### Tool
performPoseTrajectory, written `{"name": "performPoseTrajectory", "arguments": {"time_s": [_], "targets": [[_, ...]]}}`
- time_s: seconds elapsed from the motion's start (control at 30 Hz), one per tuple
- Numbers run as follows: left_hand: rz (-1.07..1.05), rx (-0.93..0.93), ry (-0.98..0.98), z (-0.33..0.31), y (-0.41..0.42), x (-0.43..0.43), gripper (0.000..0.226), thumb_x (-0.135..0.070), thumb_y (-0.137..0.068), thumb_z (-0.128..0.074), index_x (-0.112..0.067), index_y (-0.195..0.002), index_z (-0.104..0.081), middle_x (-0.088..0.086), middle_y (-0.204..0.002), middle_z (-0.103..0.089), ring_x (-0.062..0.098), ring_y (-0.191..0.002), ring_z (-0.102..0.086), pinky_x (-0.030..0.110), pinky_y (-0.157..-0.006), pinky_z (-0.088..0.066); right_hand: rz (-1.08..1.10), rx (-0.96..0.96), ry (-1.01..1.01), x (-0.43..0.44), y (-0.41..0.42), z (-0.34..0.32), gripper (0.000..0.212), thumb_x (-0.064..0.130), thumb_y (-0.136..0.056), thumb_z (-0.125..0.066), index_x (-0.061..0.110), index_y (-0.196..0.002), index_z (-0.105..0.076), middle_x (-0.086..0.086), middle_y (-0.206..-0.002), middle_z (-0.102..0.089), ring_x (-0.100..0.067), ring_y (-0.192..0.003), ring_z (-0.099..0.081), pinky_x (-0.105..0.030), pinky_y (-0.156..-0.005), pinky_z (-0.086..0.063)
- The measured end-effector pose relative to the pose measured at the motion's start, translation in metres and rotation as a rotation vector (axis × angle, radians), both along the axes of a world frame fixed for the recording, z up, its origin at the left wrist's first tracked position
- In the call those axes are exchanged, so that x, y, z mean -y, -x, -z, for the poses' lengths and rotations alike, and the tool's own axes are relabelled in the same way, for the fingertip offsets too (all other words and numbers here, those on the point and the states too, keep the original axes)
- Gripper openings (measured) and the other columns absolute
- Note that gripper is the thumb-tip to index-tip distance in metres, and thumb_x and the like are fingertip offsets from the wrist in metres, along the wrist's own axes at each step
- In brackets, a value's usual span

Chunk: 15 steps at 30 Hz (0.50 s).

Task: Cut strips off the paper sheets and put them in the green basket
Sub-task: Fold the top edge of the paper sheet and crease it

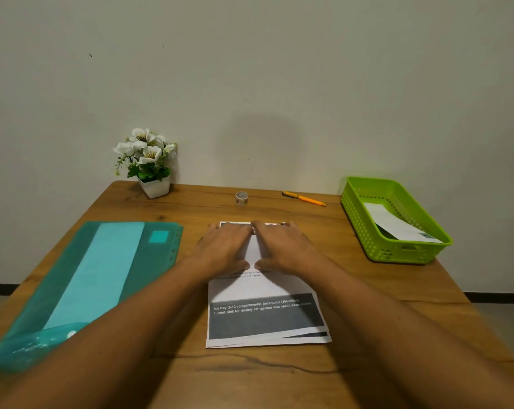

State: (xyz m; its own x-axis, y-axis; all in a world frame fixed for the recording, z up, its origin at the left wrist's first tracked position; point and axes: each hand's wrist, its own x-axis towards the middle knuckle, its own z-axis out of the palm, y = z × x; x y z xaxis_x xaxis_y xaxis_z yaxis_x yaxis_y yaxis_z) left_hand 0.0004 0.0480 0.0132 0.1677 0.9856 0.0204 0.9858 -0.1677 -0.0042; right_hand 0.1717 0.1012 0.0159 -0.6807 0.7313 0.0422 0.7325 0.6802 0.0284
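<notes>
Pressing paper sheets [264, 289] flat-fingered, left hand [223, 250] beside right hand [283, 248] — folder [73, 278] left; basket [409, 255] right.

On my feed I see two forearms, both bare all the way to the wrists. L hand [224, 250] and R hand [282, 249] are bare too. R hand wears a ring [282, 223] w/ a metallic glint. A 2nd ring [253, 229] shows btw the hands; I can't tell which hand wears it.
</notes>
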Motion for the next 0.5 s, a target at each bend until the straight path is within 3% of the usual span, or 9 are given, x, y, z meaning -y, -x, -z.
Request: {"name": "performPoseTrajectory", "arguments": {"time_s": [0.2, 0.37, 0.5], "targets": [[-0.023, 0.004, -0.066, 0.003, 0.024, 0.014, 0.069, -0.052, -0.085, -0.074, -0.031, -0.142, -0.040, -0.004, -0.137, -0.058, 0.019, -0.127, -0.050, 0.041, -0.104, -0.033, 0.073, 0.066, -0.044, -0.007, -0.038, -0.002, 0.075, 0.050, -0.083, -0.078, 0.020, -0.141, -0.040, -0.006, -0.125, -0.071, -0.031, -0.115, -0.065, -0.047, -0.100, -0.040], [-0.047, 0.016, -0.053, -0.001, 0.034, 0.024, 0.070, -0.047, -0.085, -0.076, -0.032, -0.144, -0.041, -0.006, -0.142, -0.056, 0.017, -0.132, -0.048, 0.041, -0.109, -0.031, 0.084, 0.078, -0.064, -0.007, -0.057, -0.003, 0.049, 0.046, -0.086, -0.073, 0.022, -0.122, -0.050, -0.004, -0.117, -0.071, -0.029, -0.108, -0.065, -0.043, -0.093, -0.038], [-0.011, 0.047, -0.128, -0.004, 0.032, 0.025, 0.039, -0.036, -0.092, -0.068, -0.031, -0.129, -0.055, -0.009, -0.125, -0.063, 0.014, -0.117, -0.054, 0.037, -0.101, -0.035, 0.077, 0.018, -0.089, -0.001, -0.058, -0.004, 0.018, 0.039, -0.093, -0.063, 0.025, -0.103, -0.057, -0.001, -0.103, -0.072, -0.026, -0.097, -0.066, -0.042, -0.092, -0.039]]}}
